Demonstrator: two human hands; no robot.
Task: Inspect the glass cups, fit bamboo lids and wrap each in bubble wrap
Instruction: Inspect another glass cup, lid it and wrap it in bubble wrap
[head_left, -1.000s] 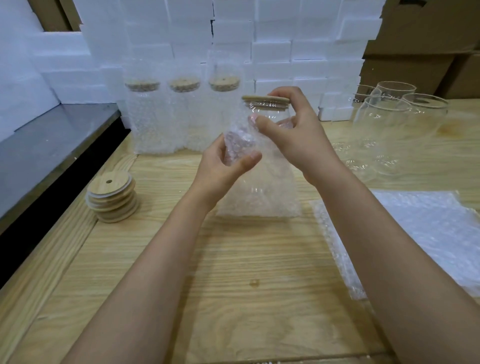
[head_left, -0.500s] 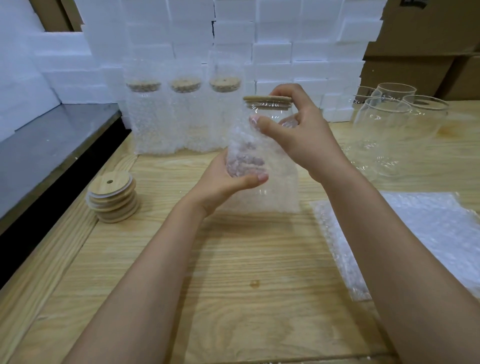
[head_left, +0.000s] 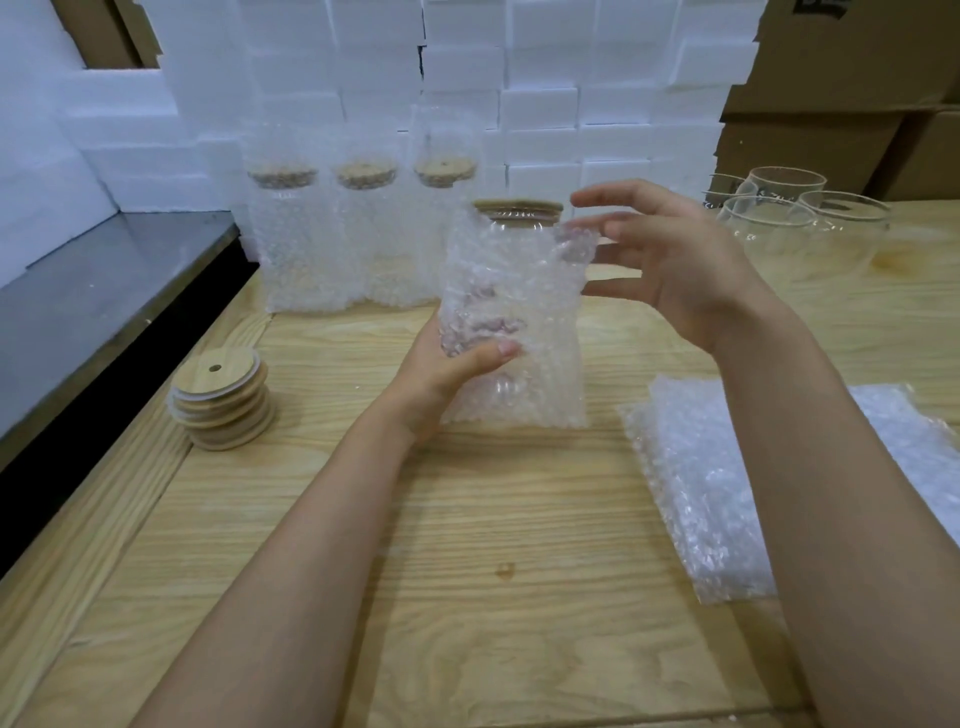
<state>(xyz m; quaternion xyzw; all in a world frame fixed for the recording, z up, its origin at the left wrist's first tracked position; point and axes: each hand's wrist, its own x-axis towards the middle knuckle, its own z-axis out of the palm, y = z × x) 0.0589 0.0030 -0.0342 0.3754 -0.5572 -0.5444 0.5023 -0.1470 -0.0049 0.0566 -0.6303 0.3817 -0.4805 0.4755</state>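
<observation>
The right hand (head_left: 675, 265) has let go of the bamboo lid (head_left: 518, 206); its fingers are now spread apart beside it. The left hand (head_left: 447, 374) still grips the bubble-wrapped glass cup (head_left: 519, 291), upright mid-surface (head_left: 467, 519).

Pale wooden table (head_left: 467, 597), stacked white foam blocks (head_left: 545, 78) behind, cardboard boxes (head_left: 857, 52) right, grey metal surface (head_left: 78, 301) left

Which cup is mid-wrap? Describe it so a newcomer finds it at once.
On the table, in front of the foam wall, three wrapped cups stand in a row. The cup is just nearer the camera than that row, gripped low by the left hand. Unlike its neighbours, its lid sticks out bare above the bubble wrap.
</observation>
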